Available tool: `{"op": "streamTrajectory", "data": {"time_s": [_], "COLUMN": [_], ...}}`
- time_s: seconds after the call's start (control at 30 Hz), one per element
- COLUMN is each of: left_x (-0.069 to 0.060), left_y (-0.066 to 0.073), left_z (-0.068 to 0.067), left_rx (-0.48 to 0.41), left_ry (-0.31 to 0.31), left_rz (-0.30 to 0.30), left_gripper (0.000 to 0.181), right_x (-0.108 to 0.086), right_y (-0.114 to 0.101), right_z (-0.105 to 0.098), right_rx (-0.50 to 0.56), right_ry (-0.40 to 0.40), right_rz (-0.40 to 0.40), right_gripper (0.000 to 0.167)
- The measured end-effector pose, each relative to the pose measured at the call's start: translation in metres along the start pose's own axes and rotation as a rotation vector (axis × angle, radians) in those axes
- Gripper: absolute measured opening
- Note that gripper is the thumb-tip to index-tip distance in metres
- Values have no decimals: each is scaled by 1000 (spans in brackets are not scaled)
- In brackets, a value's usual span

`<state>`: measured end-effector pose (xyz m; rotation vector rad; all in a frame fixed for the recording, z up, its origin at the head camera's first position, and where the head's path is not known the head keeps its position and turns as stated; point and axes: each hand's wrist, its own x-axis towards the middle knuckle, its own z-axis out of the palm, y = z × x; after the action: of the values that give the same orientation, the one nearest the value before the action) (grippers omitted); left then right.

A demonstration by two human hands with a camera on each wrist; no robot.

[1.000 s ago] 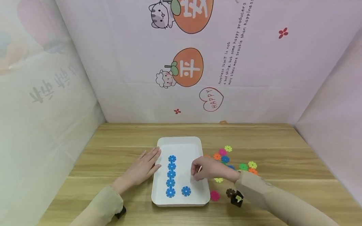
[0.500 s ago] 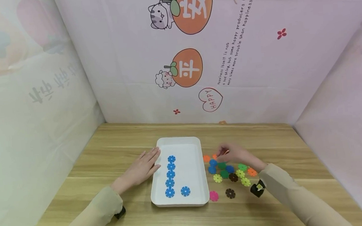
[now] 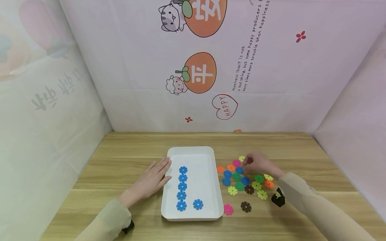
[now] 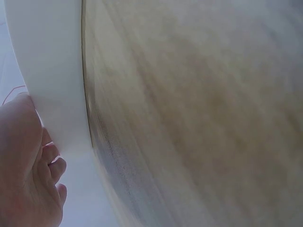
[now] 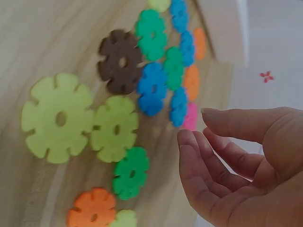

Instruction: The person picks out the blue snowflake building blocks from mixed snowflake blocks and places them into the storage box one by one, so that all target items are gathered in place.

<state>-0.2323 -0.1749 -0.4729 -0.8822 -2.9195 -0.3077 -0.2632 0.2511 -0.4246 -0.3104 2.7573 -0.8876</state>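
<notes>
In the head view, my left hand (image 3: pixel 150 179) rests with straight fingers on the left rim of the white tray (image 3: pixel 193 219). The left wrist view shows that hand (image 4: pixel 28 165) against the tray's side (image 4: pixel 52 52). Several blue flower-shaped discs (image 3: pixel 182 186) form a vertical column in the tray, with a single blue disc (image 3: pixel 195 203) to their right. My right hand (image 3: pixel 260 163) hovers over the back right of the loose discs. Seen from the right wrist, this hand (image 5: pixel 241 165) has bent fingers and a gap between thumb and forefinger, holding nothing.
Right of the tray, coloured discs lie scattered: green (image 3: pixel 236 176), orange (image 3: pixel 220 169), yellow (image 3: pixel 262 194) and others. A pink disc (image 3: pixel 228 209) and a brown disc (image 3: pixel 246 206) lie nearer the front. Printed cloth walls (image 3: pixel 137 65) surround the wooden table (image 3: pixel 135 138).
From above the tray, my right hand has moved right to the loose discs, then slightly farther right, uncovering pink and yellow ones. My left hand stays on the rim.
</notes>
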Motion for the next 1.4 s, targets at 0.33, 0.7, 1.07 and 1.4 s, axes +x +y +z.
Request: {"op": "streamTrajectory", "data": {"time_s": [0.33,0.7,1.07,1.4], "left_x": [2,3,1,0], "left_y": [0,-2,0,-2], "left_z": [0,2,1,2], "left_rx": [-3,14,0,16], "left_ry": [-11,-8,-14,-5], "left_rz": [-1,3,-8,-6], "left_gripper": [64,64,64,64], "right_x": [14,17,10,9], "right_y": [12,12,7,-6], "right_z": [13,15,8,-3], "right_rx": [-12,-71,36,-7], "right_ry": [-11,-2,-27,-28], "right_rz": [37,50,33,-38], "right_gripper": [25,26,19,10]}}
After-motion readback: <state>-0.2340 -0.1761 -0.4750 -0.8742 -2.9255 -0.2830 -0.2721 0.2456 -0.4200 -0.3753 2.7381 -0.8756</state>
